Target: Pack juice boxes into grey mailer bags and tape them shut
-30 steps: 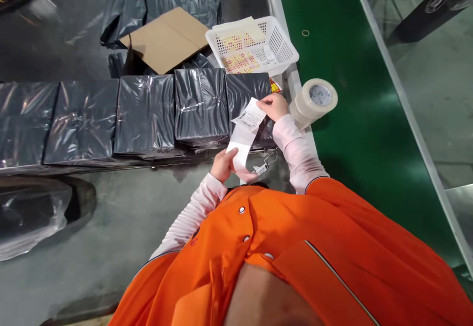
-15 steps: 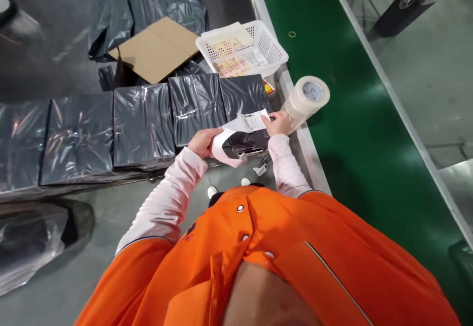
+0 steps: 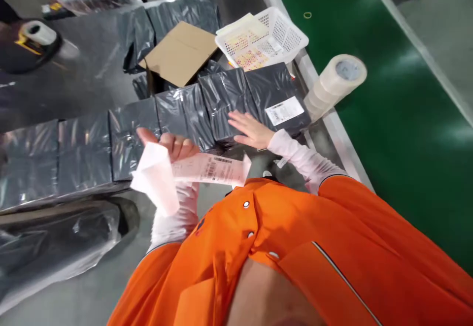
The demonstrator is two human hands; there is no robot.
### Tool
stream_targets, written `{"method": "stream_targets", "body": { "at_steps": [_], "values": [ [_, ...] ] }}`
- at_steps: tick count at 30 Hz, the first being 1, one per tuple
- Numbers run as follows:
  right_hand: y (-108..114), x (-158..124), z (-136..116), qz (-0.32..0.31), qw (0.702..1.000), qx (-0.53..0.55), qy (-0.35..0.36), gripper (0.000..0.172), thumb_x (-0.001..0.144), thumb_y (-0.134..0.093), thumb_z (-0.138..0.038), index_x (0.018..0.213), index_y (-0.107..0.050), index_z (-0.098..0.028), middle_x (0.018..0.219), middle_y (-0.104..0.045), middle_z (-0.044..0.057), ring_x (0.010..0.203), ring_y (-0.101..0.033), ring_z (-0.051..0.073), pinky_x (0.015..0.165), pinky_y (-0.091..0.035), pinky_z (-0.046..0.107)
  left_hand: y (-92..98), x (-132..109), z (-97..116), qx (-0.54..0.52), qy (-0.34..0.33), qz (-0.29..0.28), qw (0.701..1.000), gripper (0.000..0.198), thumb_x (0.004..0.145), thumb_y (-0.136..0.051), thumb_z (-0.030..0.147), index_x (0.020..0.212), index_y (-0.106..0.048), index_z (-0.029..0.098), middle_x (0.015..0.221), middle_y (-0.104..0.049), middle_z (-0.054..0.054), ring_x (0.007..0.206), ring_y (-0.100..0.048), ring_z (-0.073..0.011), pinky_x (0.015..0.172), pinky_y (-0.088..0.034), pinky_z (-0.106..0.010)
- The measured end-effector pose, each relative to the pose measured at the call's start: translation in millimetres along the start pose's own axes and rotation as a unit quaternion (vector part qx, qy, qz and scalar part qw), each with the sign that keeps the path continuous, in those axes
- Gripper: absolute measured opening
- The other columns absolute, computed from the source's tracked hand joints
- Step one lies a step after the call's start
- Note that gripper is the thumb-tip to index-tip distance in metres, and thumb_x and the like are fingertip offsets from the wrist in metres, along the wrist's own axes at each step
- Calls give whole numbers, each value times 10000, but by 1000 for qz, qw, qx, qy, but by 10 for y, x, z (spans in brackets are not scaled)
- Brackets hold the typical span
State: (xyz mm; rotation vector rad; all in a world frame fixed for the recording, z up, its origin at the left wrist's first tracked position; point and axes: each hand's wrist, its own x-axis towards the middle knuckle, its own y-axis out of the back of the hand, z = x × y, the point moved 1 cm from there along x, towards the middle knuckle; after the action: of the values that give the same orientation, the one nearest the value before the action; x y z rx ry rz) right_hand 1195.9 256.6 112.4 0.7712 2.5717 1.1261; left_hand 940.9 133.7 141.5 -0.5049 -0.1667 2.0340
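Note:
My left hand (image 3: 173, 146) is closed on a curling strip of white printed shipping labels (image 3: 214, 168), which hangs in front of the row of black-wrapped packages. One end of the strip folds over below the fingers. My right hand (image 3: 253, 130) has its fingers spread over the near side of a black package (image 3: 231, 102); whether it touches the wrap I cannot tell. On the rightmost black package (image 3: 269, 82) lies a flat white shipping label (image 3: 284, 111), just right of my right hand.
A stack of clear tape rolls (image 3: 334, 87) stands by the green conveyor belt (image 3: 399, 109). Behind the packages are a white plastic basket (image 3: 295, 43) and a cardboard sheet (image 3: 181, 52). A plastic-wrapped bundle (image 3: 55, 242) lies at lower left.
A label now lies on the rightmost package. My right hand has let go of it and opened, moving left. My left hand has drawn the label strip left and nearer to me.

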Motion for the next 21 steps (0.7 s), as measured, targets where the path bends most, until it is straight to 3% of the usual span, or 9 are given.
{"method": "stream_targets", "body": {
  "at_steps": [3, 5, 7, 9, 12, 13, 15, 18, 21],
  "values": [
    [-245, 179, -432, -104, 956, 265, 74, 576, 1012, -666, -622, 1322, -707, -139, 1393, -729, 164, 1331, -667, 287, 1166, -526, 447, -350, 82, -52, -161, -109, -10, 981, 827, 956, -403, 938, 670, -120, 216, 449, 191, 73, 451, 119, -121, 454, -102, -338],
    [-323, 185, -556, -174, 910, 375, 43, 587, 866, -831, -639, 1112, -737, -114, 1095, -793, 108, 1012, -738, 228, 936, -607, 354, -395, 123, -54, -174, -152, -20, 973, 699, 1061, -463, 761, 698, -195, 228, 473, 46, 78, 474, 13, -138, 502, -185, -324],
    [-311, 112, -548, -167, 892, 420, 5, 561, 745, -937, -584, 985, -739, -117, 956, -792, 65, 871, -721, 183, 823, -602, 297, -223, 162, -1, -129, -142, 19, 981, 519, 1141, -356, 599, 761, -375, 246, 510, -214, 61, 495, -217, -152, 583, -312, -303],
    [-250, 8, -480, -100, 896, 432, -23, 533, 701, -966, -554, 950, -752, -133, 932, -802, 50, 847, -727, 175, 793, -601, 280, 100, 161, 101, -49, -109, 137, 983, 411, 1163, -251, 426, 969, -538, 204, 708, -523, -10, 658, -481, -163, 729, -434, -299],
    [-215, -104, -439, -16, 901, 431, -48, 524, 684, -961, -576, 941, -777, -158, 940, -814, 42, 859, -746, 200, 794, -610, 309, 488, -26, 241, 62, -206, 311, 926, 329, 1141, -346, 315, 1333, -507, 102, 1214, -667, -117, 1086, -623, -167, 1023, -460, -295],
    [-232, -119, -456, 5, 902, 428, -57, 511, 692, -950, -583, 929, -782, -162, 933, -812, 41, 854, -744, 206, 793, -610, 321, 505, -130, 249, 97, -268, 305, 909, 367, 1124, -438, 366, 1378, -496, 107, 1311, -651, -123, 1205, -611, -175, 1092, -438, -292],
    [-281, -131, -521, 45, 908, 408, -84, 452, 747, -907, -573, 893, -781, -164, 908, -803, 44, 835, -729, 210, 791, -608, 340, 339, -344, 171, 182, -323, 165, 914, 526, 1001, -695, 517, 1352, -578, 144, 1364, -657, -119, 1357, -585, -226, 1172, -417, -317],
    [-258, -178, -621, 118, 926, 339, -114, 352, 820, -863, -496, 866, -770, -160, 957, -789, 81, 904, -720, 240, 858, -615, 384, -145, -555, -93, 236, -183, -38, 954, 561, 714, -944, 587, 1016, -734, 163, 1072, -744, -100, 1162, -681, -286, 1044, -516, -363],
    [-40, -298, -660, 225, 955, 175, -78, 419, 768, -932, -422, 1081, -806, -173, 1213, -767, 133, 1117, -709, 290, 1011, -595, 423, -470, -604, -290, 222, -64, -81, 969, 495, 636, -949, 589, 790, -753, 161, 831, -742, -90, 859, -661, -259, 841, -537, -361]
  ]
}}
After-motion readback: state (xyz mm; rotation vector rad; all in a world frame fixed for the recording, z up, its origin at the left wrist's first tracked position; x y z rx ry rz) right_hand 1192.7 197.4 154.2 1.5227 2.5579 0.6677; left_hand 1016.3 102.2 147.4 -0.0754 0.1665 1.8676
